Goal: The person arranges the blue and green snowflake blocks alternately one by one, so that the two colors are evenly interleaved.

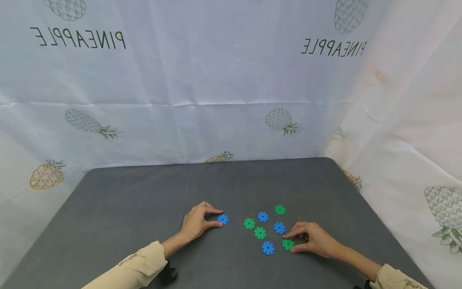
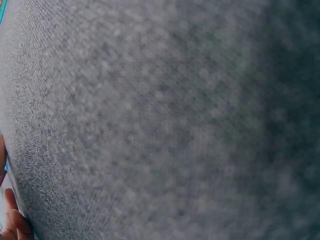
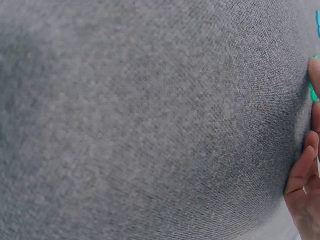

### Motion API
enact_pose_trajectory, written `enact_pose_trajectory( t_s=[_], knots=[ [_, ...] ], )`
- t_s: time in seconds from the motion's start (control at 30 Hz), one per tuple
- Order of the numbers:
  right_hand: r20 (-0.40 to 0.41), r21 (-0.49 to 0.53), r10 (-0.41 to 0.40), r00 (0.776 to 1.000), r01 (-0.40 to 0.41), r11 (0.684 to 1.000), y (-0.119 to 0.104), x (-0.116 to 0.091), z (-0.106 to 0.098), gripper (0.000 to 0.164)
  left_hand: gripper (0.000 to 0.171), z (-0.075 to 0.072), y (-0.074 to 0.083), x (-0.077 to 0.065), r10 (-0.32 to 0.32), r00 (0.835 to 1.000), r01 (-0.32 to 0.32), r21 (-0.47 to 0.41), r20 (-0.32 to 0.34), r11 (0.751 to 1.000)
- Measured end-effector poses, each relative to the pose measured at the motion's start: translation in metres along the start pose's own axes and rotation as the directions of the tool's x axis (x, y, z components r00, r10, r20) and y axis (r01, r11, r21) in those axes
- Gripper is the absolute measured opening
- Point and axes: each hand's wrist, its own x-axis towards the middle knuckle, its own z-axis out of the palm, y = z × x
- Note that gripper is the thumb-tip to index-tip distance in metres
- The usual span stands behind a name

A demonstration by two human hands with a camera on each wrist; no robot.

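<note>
In the head view, my left hand (image 1: pixel 195 221) pinches a small blue notched disc (image 1: pixel 223 219) between thumb and index finger, low over the grey table. To the right, my right hand (image 1: pixel 313 239) has thumb and index finger at opposite edges of a green notched disc (image 1: pixel 287 245). Between the hands lie more discs of the same shape: three blue, one of them close to my right fingertips (image 1: pixel 279 228), and three green, the leftmost (image 1: pixel 249 223) nearest my left hand. Both wrist views show mostly tabletop, with fingers only at the edge.
The dark grey cloth-covered table (image 1: pixel 144 200) stretches out on all sides of the discs. A white curtain (image 1: pixel 223 72) printed with pineapples hangs behind it and along its sides. A black strap device (image 1: pixel 167 275) sits at the left wrist.
</note>
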Motion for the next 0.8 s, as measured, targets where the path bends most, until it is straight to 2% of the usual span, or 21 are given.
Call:
enact_pose_trajectory(
  t_s=[0.4,0.63,0.8],
  knots=[
    [0.007,-0.002,-0.023,1.0,0.023,1.0,-0.0017,0.0002,0.0002,0.034,0.026,0.0006,-0.0019,0.0001,0.095,0.995,-0.093,-0.042,0.039,0.995],
    [0.011,0.0,-0.025,1.0,0.025,1.0,-0.0008,0.0002,0.0002,0.034,0.025,-0.004,-0.0054,0.0042,0.175,0.984,-0.169,-0.172,0.02,0.971],
    [0.004,0.002,-0.028,1.0,0.028,1.0,-0.0001,-0.0003,0.0007,0.034,0.025,-0.009,-0.0076,0.0079,0.163,0.986,-0.146,-0.257,0.044,0.955]
  ],
)
